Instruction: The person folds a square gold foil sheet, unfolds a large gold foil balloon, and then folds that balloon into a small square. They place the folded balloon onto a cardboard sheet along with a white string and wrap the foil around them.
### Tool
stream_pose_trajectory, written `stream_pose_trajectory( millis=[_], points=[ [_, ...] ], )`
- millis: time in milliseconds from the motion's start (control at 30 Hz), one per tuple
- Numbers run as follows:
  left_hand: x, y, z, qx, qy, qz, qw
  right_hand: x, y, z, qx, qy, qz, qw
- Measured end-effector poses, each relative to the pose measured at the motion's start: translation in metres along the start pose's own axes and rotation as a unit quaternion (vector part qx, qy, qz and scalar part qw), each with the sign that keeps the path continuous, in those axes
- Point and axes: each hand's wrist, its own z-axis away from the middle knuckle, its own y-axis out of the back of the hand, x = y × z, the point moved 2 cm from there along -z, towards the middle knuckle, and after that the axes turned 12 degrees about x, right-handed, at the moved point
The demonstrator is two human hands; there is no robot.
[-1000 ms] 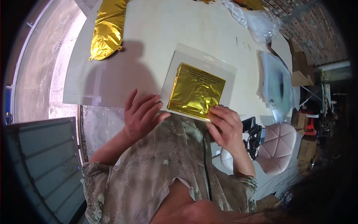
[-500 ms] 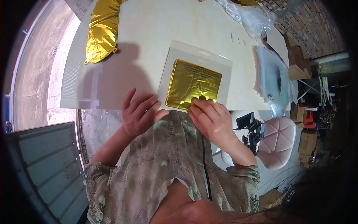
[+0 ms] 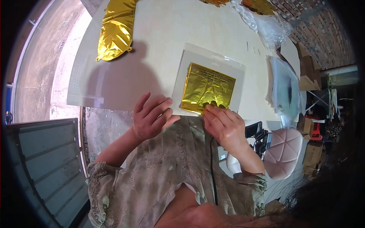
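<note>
A folded gold foil balloon (image 3: pixel 210 86) with printed text along its far edge lies on a flat clear plastic bag (image 3: pixel 183 62) with a hang-hole strip, near the front edge of the table. The bag has a pale backing. At the foil's near edge, the bunched fingers of my right hand (image 3: pixel 227 124) pinch it; the thumb is partly hidden. My left hand (image 3: pixel 153 117) is held just left of the bag's near corner, fingers apart and slightly curled, with nothing in them.
A long gold foil balloon (image 3: pixel 116 32) lies at the far left of the pale table (image 3: pixel 159 26). To the right are a stack of clear plastic bags (image 3: pixel 283 85) and crumpled clear plastic (image 3: pixel 268 30). A pink padded chair (image 3: pixel 283 152) stands below the table's right side.
The view has shifted, so the table and its contents appear further right. My right hand stays at the foil's near edge, and my left hand remains beside the bag, its fingers slightly more curled.
</note>
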Motion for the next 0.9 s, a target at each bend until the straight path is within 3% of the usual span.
stream_pose_trajectory(
  millis=[67, 167, 400, 767, 900],
  points=[
    [0.005, 0.002, 0.000, 0.007, 0.012, 0.002, 1.000, 0.002, 0.002, -0.003, -0.009, -0.001, 0.003, 1.000],
    [0.016, 0.002, 0.000, 0.023, -0.046, 0.045, 0.998, 0.006, 0.001, -0.005, -0.014, -0.008, -0.002, 1.000],
    [0.034, -0.016, -0.013, -0.057, -0.118, 0.073, 0.989, 0.009, 0.004, -0.011, -0.027, -0.034, -0.040, 0.998],
    [0.042, -0.028, -0.003, -0.076, -0.080, 0.035, 0.993, 0.001, 0.002, -0.007, -0.046, 0.007, 0.018, 0.999],
    [0.041, -0.034, 0.001, -0.062, -0.069, 0.047, 0.995, 0.004, 0.004, -0.013, -0.012, -0.044, -0.008, 0.999]
  ],
)
